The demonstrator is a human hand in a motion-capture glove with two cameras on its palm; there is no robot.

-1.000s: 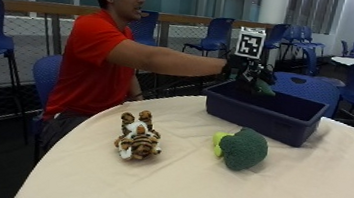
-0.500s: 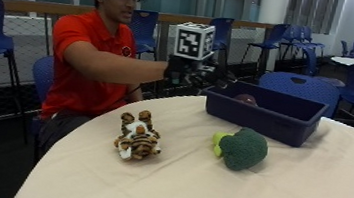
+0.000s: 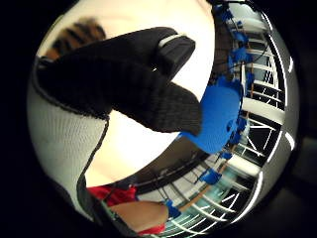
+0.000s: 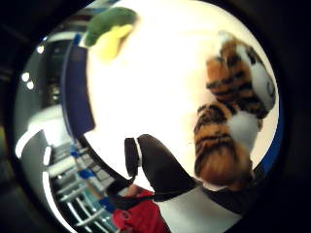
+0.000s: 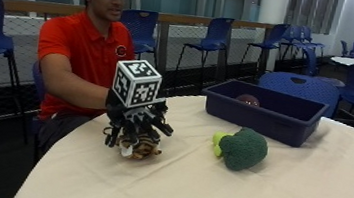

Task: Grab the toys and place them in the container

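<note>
In the outside view my gloved right hand (image 5: 135,122) hangs over the striped tiger toy (image 5: 139,148) near the table's edge closest to the person. Its fingers point down and spread around the toy's top, and I see no closed grip. The thumb side palm view has the tiger (image 4: 228,121) close beside the palm, with the thumb (image 4: 155,170) apart from it. A green broccoli toy (image 5: 242,147) lies mid-table. Behind it stands the dark blue container (image 5: 261,119) with a small reddish toy (image 5: 249,99) inside.
The round table has a cream cloth (image 5: 220,194). A blue chair (image 5: 299,85) stands just behind the container, and more blue chairs and a railing stand further back. The person's bare hand is not in view.
My hand has come back from above the container, across the table toward the person, and dropped down over the tiger toy. The tiger and broccoli have not moved.
</note>
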